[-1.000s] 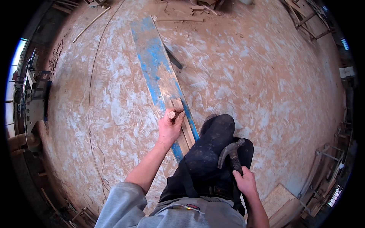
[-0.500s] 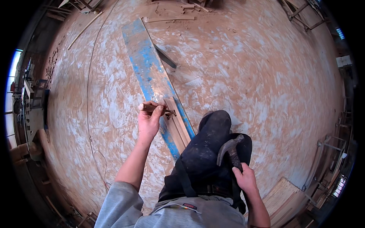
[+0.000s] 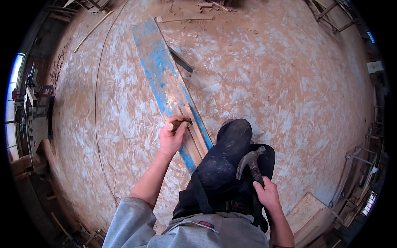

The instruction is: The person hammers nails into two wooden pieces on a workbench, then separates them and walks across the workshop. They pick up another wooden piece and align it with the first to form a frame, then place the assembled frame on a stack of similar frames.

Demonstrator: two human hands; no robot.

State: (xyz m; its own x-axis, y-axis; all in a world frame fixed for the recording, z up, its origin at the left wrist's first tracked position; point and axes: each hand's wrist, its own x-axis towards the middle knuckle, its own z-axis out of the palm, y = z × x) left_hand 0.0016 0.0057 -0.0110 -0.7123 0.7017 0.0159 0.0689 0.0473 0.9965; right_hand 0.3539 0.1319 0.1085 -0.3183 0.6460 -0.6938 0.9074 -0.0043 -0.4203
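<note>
My left hand (image 3: pixel 173 138) is closed round a chisel, whose round wooden handle end (image 3: pixel 170 127) pokes out above the thumb side. The chisel's dark blade tip meets, or comes very near, the upper part of the wooden strips (image 3: pixel 198 142); my fingers partly cover it. Those strips lie side by side along a long bench with worn blue paint (image 3: pixel 159 70), their near end beside my thigh. Over my right leg, my right hand (image 3: pixel 268 193) grips a claw hammer (image 3: pixel 254 165) by its dark handle, head up and away from the wood.
A bench leg (image 3: pixel 181 60) juts out to the right. On the dusty floor, a cable (image 3: pixel 96 91) runs down the left, and a thin stick (image 3: pixel 93 32) lies far left. Wood scraps (image 3: pixel 186 19) are at the back, a board (image 3: pixel 308 215) lower right, machinery (image 3: pixel 38 120) far left.
My left hand has shifted right and slightly toward me, swinging the chisel so that its handle end now faces up more. My right hand and the hammer have stayed nearly still.
</note>
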